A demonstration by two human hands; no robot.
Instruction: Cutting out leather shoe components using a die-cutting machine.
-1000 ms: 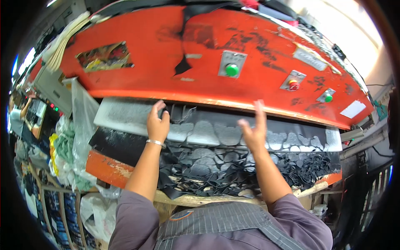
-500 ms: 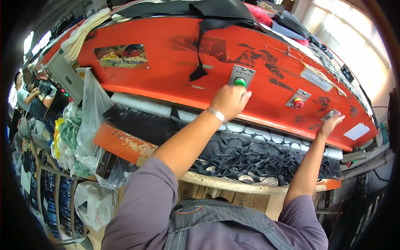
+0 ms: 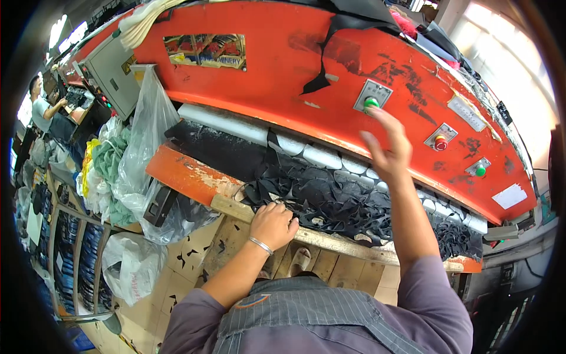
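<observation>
Left hand [image 3: 274, 227], fingers together, rests on the pale wooden rail [image 3: 345, 245], seemingly for support; right hand [image 3: 383, 137], thumb spread from fingers, reaches up beside the round green button [image 3: 371, 102] on the red metal panel [image 3: 271, 82].

Over the feed I make out glossy but scuffed paint on the red panel [image 3: 265, 88], a shiny, plastic-looking green button [image 3: 371, 102], a rough wooden rail [image 3: 233, 209], matt black scraps [image 3: 330, 189], crinkled clear plastic sheeting [image 3: 144, 141], a smooth metallic bracelet [image 3: 260, 245] and a cloth apron [image 3: 306, 307].
</observation>
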